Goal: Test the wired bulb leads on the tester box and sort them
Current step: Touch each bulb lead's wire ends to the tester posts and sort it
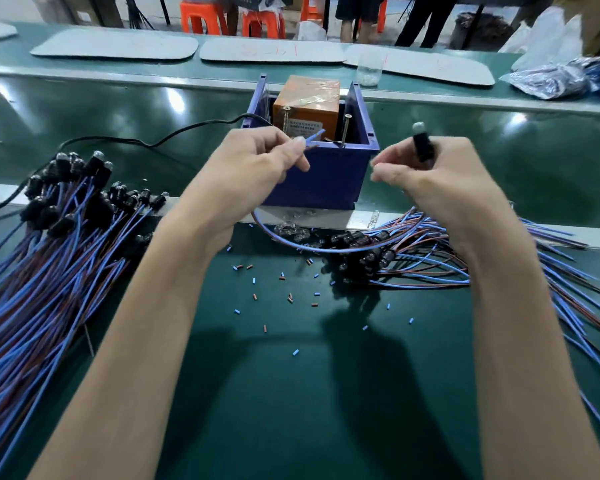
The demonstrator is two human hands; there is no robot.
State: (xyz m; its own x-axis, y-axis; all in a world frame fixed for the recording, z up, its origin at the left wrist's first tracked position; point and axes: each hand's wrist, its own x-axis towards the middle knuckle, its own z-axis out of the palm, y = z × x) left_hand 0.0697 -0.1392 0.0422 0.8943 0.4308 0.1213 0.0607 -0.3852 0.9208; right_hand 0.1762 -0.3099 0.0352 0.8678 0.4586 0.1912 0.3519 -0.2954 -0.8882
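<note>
Blue-brown lead ends (313,137) pinched, left hand (257,157) | bulb (422,144) upright, right hand (430,178) grips

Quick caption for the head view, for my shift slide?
Mid-test: left hand pinches the wire ends near the box screws, right hand holds the bulb.

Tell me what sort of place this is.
Probably a small factory test line: a long green belt-topped bench, heaps of wired bulb leads on it, and a blue tester box, where the left hand and right hand hold one lead.
</note>
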